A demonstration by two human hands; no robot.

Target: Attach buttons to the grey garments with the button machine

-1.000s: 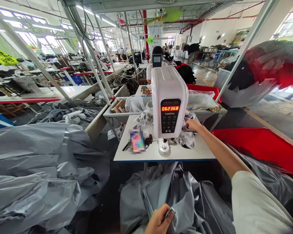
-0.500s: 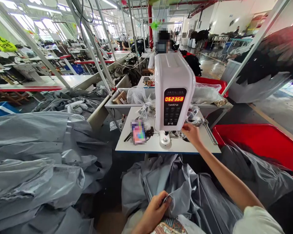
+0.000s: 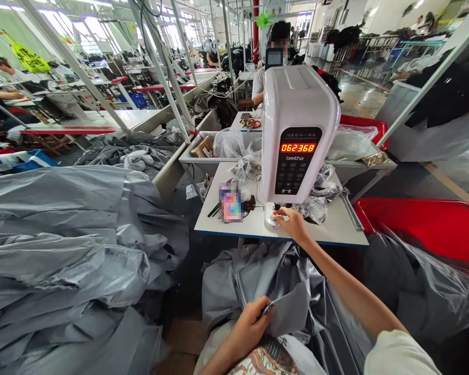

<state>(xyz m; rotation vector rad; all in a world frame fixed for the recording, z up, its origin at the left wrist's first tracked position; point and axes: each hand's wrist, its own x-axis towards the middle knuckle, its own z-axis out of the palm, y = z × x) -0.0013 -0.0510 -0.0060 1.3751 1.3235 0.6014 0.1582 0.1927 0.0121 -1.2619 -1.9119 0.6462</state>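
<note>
My left hand (image 3: 254, 320) is closed on the edge of a grey fabric piece (image 3: 291, 310), which hangs over my lap and the pile below the table. A white button-fastening machine (image 3: 303, 104) with a red digital display stands on the small table (image 3: 214, 226). My right hand (image 3: 293, 224) reaches under the machine's head, fingertips pinched at the round lower die (image 3: 272, 221). Whatever those fingers hold is too small to make out. A phone (image 3: 230, 203) with a blurred screen lies left of the die.
Grey fabric (image 3: 62, 229) is heaped on the left. A red bin (image 3: 422, 219) stands at the right, with grey cloth and clear plastic beside it. Plastic bags of small parts (image 3: 316, 208) lie behind my right hand. Another person (image 3: 258, 86) sits beyond the machine.
My right hand has moved left from the machine's lower right side to the die under its head. My left hand keeps hold of the fabric. The view has shifted slightly.
</note>
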